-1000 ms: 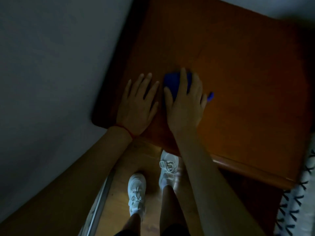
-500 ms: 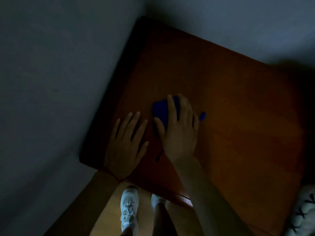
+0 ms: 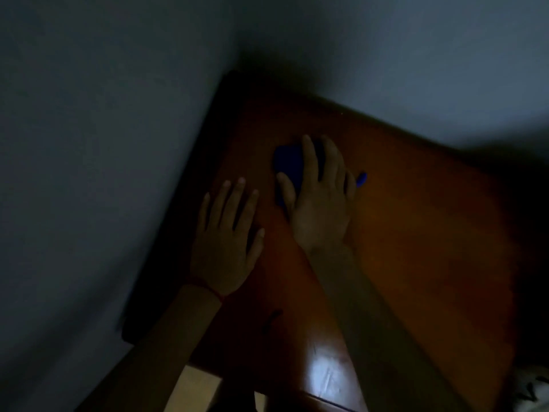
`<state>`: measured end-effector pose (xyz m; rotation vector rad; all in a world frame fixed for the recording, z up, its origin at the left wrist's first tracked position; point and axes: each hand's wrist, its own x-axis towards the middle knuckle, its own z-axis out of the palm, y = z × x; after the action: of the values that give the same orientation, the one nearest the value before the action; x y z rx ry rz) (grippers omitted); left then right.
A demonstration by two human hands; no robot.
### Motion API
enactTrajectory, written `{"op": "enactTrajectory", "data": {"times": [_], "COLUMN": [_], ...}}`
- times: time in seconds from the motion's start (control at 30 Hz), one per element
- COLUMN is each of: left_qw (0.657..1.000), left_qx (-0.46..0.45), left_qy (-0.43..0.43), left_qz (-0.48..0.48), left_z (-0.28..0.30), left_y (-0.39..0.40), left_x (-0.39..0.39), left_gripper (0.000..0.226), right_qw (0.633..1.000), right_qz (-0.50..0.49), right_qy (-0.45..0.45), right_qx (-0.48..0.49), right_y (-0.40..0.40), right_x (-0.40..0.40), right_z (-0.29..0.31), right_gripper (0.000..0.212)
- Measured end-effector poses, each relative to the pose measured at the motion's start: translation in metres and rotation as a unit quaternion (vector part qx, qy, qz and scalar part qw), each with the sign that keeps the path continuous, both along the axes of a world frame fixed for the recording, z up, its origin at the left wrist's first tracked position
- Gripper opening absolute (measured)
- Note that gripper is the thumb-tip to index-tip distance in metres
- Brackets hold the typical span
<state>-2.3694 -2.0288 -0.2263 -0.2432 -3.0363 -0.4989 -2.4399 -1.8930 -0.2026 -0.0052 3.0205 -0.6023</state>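
We press the blue cloth [image 3: 286, 165] mid-frame under our flat right hand [image 3: 319, 209], our left hand [image 3: 227, 242] spread on the desk [image 3: 430, 248] beside it; wiping seems midway, with the right side likely left.

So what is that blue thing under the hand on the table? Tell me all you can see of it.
It looks like a dark blue cloth, lying on the wooden tabletop. The right hand presses on it with straight, spread fingers and hides its middle. One small tip peeks out past the little finger. The dim light hides its texture.
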Motion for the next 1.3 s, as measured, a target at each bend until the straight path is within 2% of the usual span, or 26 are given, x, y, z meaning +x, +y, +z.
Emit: {"op": "enactTrajectory", "data": {"times": [0.27, 0.4, 0.6, 0.83, 0.93, 1.1, 1.3], "left_qw": [1.0, 1.0, 1.0, 1.0, 0.999, 0.994, 0.994], "left_qx": [-0.002, -0.002, 0.004, 0.013, 0.025, 0.023, -0.004], "left_qy": [-0.008, -0.011, 0.003, 0.007, 0.011, 0.014, -0.003], "left_qz": [0.002, 0.006, 0.008, 0.007, 0.026, 0.107, 0.113], "left_z": [0.002, 0.002, 0.002, 0.0, -0.001, 0.006, 0.001], "left_y": [0.001, 0.002, 0.003, 0.003, 0.002, -0.003, -0.021], "left_x": [-0.001, -0.001, -0.001, -0.002, 0.003, 0.043, 0.084], "left_gripper": [0.056, 0.055, 0.052, 0.051, 0.049, 0.049, 0.049], "right_qw": [1.0, 1.0, 0.983, 0.996, 0.993, 0.985, 0.987], "right_qz": [0.019, 0.005, 0.184, 0.088, 0.116, 0.172, 0.155], "right_qy": [-0.003, -0.016, -0.011, -0.015, -0.016, 0.004, -0.046], "right_qx": [-0.003, -0.003, 0.016, 0.012, 0.001, 0.004, 0.009], "right_y": [-0.012, -0.022, -0.037, -0.022, -0.022, -0.015, -0.033], "right_x": [-0.078, -0.081, -0.088, -0.091, -0.074, 0.009, -0.045], "right_z": [0.002, 0.0, 0.004, 0.001, 0.002, 0.0, 0.003], "right_gripper": [0.059, 0.06, 0.06, 0.06, 0.06, 0.058, 0.061]}}
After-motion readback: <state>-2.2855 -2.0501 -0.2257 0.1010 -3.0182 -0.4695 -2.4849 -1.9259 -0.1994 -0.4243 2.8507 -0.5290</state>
